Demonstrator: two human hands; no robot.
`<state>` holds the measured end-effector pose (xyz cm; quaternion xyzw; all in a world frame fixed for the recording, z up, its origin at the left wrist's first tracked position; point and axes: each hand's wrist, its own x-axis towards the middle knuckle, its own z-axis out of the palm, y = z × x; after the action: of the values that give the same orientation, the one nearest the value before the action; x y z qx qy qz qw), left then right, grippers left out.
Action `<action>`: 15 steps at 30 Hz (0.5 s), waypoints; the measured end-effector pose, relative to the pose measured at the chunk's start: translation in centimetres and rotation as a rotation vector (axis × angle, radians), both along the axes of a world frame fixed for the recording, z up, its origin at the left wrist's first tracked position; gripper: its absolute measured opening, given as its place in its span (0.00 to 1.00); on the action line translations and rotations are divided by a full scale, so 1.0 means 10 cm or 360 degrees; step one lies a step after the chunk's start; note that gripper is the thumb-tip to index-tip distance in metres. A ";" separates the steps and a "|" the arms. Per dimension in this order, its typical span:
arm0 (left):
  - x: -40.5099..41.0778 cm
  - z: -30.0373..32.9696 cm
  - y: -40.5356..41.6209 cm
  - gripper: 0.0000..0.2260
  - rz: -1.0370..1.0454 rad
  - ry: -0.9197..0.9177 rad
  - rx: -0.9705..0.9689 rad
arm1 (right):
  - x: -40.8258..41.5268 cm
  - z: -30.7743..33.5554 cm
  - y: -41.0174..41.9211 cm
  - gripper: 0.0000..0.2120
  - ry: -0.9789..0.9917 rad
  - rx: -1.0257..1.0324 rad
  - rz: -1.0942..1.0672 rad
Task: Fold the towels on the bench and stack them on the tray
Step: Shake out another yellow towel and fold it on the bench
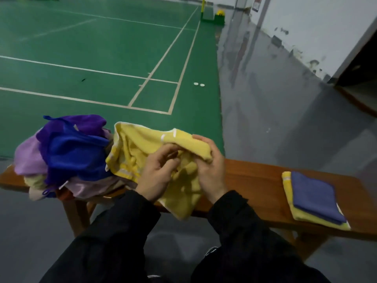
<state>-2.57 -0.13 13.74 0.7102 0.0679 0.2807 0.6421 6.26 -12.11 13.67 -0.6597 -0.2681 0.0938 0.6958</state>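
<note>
A crumpled yellow towel (140, 148) with white stripes lies over the middle of the wooden bench (255, 180). My left hand (157, 176) and my right hand (210, 170) both grip its bunched cloth, close together. On the bench's left end sits a loose pile of towels (67, 154): purple, blue, lilac and cream. At the right end a folded blue-grey towel (316, 197) rests on a folded yellow towel (302, 217). I cannot tell whether a tray lies under that stack.
Beyond the bench stretches a green court floor (102, 48) with white lines. Two small white discs (199, 84) lie on it. Grey floor and a white wall (316, 27) run along the right. My black sleeves (122, 231) fill the foreground.
</note>
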 end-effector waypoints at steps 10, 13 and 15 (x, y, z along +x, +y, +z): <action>0.49 0.32 -0.29 0.46 -0.0664 0.0422 0.0318 | 0.54 1.37 -0.65 0.16 0.0683 0.0315 0.0581; 0.61 0.54 -0.64 0.22 -0.0913 0.0575 -0.0063 | 0.74 1.37 -0.74 0.19 0.0839 0.0395 0.0465; 0.66 0.64 -0.77 0.12 -0.0747 0.0578 -0.0601 | 0.98 1.12 -0.85 0.30 0.0846 0.0448 0.0246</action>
<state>4.03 -7.83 20.12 0.6134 0.0665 -0.0229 0.7867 16.02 -20.66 24.91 -0.4869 -0.1363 0.2776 0.8169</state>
